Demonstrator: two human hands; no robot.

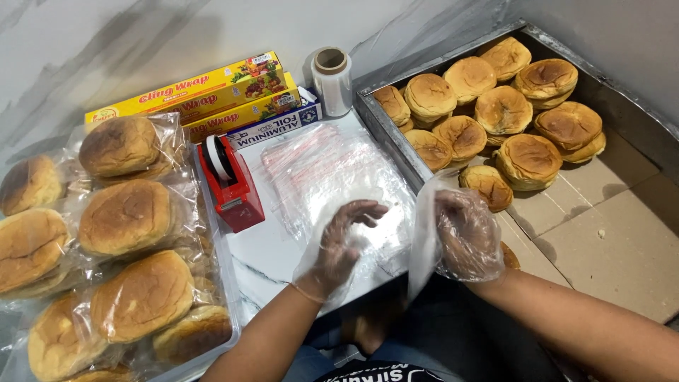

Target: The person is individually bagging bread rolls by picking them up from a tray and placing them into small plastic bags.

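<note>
A clear plastic bag [424,233] is pinched at its edge by the gloved right hand [467,237], just beside the bun tray [382,120]. The gloved left hand [343,244], fingers loosely curled, seems to rest on the bag stack [332,170]. Several thin bags could be lifted together, or the pinched bag could slip off the slick glove.

Loose clear plastic gloves cover the left grip [341,244] and right grip [467,233]; forearms bare, dark printed shirt.

buns [503,110] golden-brown, darker tops | tape dispenser [232,185] bright red | wrap boxes [205,92] yellow, red lettering | foil box [272,129] blue-white | counter [265,240] white, grey-veined | tray liner [608,226] plain tan | bags [332,170] clear, faint red print
</note>
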